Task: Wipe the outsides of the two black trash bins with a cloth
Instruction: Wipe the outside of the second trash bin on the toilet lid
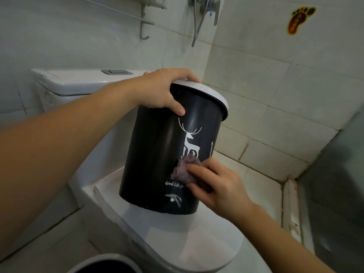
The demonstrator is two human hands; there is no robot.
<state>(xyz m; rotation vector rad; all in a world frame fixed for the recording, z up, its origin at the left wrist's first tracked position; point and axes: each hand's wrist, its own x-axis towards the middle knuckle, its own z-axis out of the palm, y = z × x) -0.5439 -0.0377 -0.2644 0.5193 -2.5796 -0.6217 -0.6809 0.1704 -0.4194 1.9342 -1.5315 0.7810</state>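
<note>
A black trash bin (155, 154) with a white rim and a white deer print stands tilted on the closed toilet lid (197, 239). My left hand (163, 91) grips its upper rim, thumb on the black side. A crumpled purple-brown cloth (183, 170) lies against the bin's lower front, just under the deer, with my right hand (216, 186) pressing it there. The white rim of a second black bin (106, 263) shows at the bottom edge, mostly cut off.
The white toilet tank (78, 81) stands behind the bin. Tiled walls close in at the back and right, with a shower valve and hose (201, 14) above. A dark surface (338, 194) rises at the right edge.
</note>
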